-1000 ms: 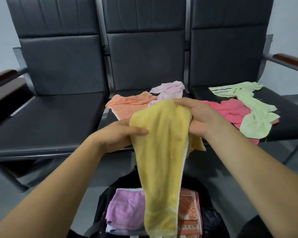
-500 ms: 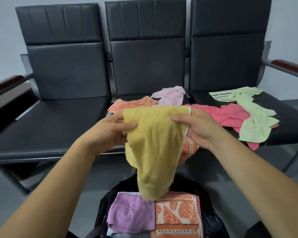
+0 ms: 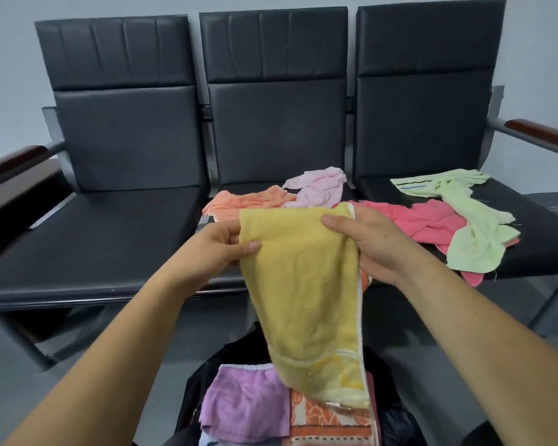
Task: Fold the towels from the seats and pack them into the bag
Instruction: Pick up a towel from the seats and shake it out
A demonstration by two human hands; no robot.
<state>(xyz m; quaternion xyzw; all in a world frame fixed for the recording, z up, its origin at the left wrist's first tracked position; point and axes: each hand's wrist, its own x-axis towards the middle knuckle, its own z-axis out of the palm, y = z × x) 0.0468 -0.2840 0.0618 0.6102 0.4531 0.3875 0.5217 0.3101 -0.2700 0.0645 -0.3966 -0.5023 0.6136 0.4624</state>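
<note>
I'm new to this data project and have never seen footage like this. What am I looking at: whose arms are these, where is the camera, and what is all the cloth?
No machine here: a person works with bare hands. The camera is worn on their head and looks forward and down, so both arms reach in from below. The left hand and the right hand each grip a top corner of a yellow towel, which hangs over an open black bag. In the bag lie a purple towel and an orange patterned towel. Ahead stands a row of three black seats. On the middle seat lie a peach towel and a pale pink towel; on the right seat a light green towel lies across a coral towel.
</note>
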